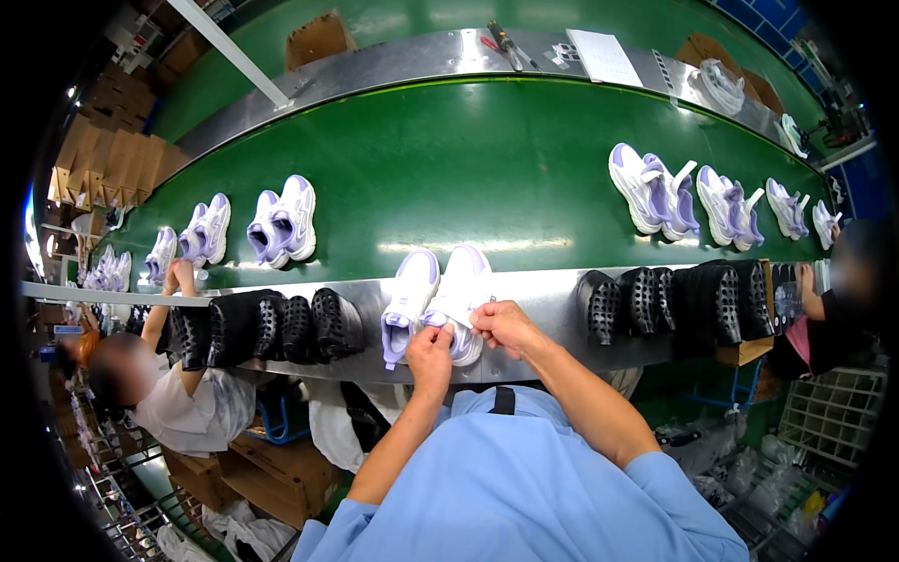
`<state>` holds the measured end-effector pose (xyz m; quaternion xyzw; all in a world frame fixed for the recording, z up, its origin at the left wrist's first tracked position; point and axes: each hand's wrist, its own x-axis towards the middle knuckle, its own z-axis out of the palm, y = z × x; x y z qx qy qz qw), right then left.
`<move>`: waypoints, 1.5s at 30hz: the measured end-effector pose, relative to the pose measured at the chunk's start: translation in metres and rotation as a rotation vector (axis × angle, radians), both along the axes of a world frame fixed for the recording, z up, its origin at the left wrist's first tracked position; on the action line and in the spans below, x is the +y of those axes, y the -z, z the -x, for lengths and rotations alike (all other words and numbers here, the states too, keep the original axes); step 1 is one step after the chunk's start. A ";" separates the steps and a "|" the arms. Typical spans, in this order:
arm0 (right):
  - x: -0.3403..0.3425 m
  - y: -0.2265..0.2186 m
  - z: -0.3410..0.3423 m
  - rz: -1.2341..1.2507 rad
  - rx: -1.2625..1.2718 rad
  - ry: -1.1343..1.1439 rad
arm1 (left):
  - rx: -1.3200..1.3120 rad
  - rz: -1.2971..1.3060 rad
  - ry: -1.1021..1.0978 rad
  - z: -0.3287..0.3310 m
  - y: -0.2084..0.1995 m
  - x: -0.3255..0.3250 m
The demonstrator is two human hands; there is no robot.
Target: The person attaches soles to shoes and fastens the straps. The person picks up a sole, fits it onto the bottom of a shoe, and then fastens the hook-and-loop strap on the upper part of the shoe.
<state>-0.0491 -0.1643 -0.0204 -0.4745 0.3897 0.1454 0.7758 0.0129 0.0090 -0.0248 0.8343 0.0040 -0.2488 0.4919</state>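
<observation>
A pair of white and lavender sneakers lies side by side on the metal ledge in front of me, toes pointing away. The left sneaker (409,298) stands free, its lavender lining showing at the opening. Over the opening of the right sneaker (465,273) both my hands meet. My left hand (431,358) has its fingertips pinched at the upper, near the ankle opening. From the right side my right hand (507,328) pinches at a white part of that upper, close to the left fingertips. Exactly which part lies between the fingers is hidden.
A green conveyor belt (449,169) runs across, carrying sneaker pairs left (283,221) and right (653,192). Black studded forms (335,321) line the ledge on both sides. Beyond lie a screwdriver (506,39) and paper (604,58). A co-worker (192,398) reaches in at left; another is at right.
</observation>
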 end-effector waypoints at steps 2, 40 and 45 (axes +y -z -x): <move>0.005 0.011 0.004 0.008 -0.025 0.008 | -0.029 0.001 -0.001 0.001 0.008 0.001; 0.042 -0.005 0.018 1.161 -0.088 -0.280 | -0.905 -0.191 0.646 -0.019 -0.074 0.049; 0.054 -0.020 0.007 1.181 -0.065 -0.314 | -0.816 -0.288 0.788 -0.035 -0.044 0.089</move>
